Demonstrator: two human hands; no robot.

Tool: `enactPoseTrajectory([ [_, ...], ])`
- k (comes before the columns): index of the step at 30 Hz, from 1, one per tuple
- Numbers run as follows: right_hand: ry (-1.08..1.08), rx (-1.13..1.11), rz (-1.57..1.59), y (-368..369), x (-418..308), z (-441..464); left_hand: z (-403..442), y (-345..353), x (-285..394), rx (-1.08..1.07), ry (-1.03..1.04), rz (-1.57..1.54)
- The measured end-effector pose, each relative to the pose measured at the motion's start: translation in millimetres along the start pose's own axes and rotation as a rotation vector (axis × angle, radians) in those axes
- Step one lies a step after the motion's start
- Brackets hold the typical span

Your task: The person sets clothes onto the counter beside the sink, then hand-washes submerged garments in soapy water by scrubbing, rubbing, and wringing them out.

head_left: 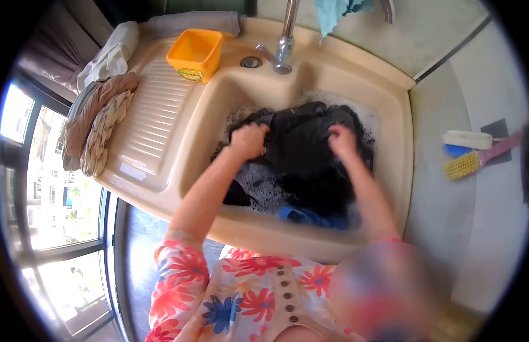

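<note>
- Brown at far left: seeing a brown cloth (107, 91) draping over the outer edge of the beige sink (398, 119), with a patterned cloth (109, 128) lying against it.
- Noticing a yellow tub (197, 54) standing on the ridged drainboard (153, 114).
- Curling the left hand (248, 141) closed on bunched black cloth (301, 137).
- Soaking that black cloth in sudsy water (265, 194) inside the basin (210, 128), in front of the tap (283, 57), with a blue cloth (313, 218) showing near the front wall.
- Bending the fingers of the right hand (344, 141) inward at the cloth's right part; being unable to tell whether gripping or merely touching.
- Seeing, at far right, a white-backed brush (468, 138) lying just beside a yellow-bristled brush (462, 165).
</note>
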State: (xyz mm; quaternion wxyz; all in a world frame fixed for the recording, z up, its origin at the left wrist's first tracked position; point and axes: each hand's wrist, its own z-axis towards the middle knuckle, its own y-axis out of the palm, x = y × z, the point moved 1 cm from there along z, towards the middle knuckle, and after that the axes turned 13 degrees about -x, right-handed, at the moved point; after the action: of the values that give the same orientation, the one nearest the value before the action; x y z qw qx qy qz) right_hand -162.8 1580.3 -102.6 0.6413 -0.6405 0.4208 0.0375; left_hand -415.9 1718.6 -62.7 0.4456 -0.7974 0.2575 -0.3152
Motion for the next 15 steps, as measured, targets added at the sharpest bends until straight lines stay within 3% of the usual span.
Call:
enactPoseTrajectory([
  [2, 0.167, -0.202, -0.266, 42.3, -7.8, -15.6, 14.7, 36.0, 11.8, -0.1, 0.008, 0.059],
  [3, 0.226, -0.341, -0.228, 51.4, -6.5, -15.1, 23.5, 48.1, 13.2, -0.132, -0.007, 0.076],
  [5, 0.352, -0.408, -0.156, 53.8, -13.9, -14.3, 34.0, 58.4, 11.2, -0.245, -0.005, -0.001],
  [8, 0.29, -0.378, -0.087, 86.1, 34.2, 10.5, 43.1, 68.1, 7.3, -0.32, -0.018, -0.043],
  [11, 0.071, -0.371, -0.052, 121.1, 79.8, 31.2, 45.6, 75.8, 3.1, -0.295, -0.019, -0.074],
  [14, 0.036, -0.2, -0.143, 136.3, 91.6, 37.4, 40.9, 64.6, 4.5, -0.296, -0.045, -0.114],
  [15, 0.113, -0.281, -0.152, 131.4, 90.0, 39.0, 38.1, 57.6, 6.9, -0.304, -0.061, -0.128],
])
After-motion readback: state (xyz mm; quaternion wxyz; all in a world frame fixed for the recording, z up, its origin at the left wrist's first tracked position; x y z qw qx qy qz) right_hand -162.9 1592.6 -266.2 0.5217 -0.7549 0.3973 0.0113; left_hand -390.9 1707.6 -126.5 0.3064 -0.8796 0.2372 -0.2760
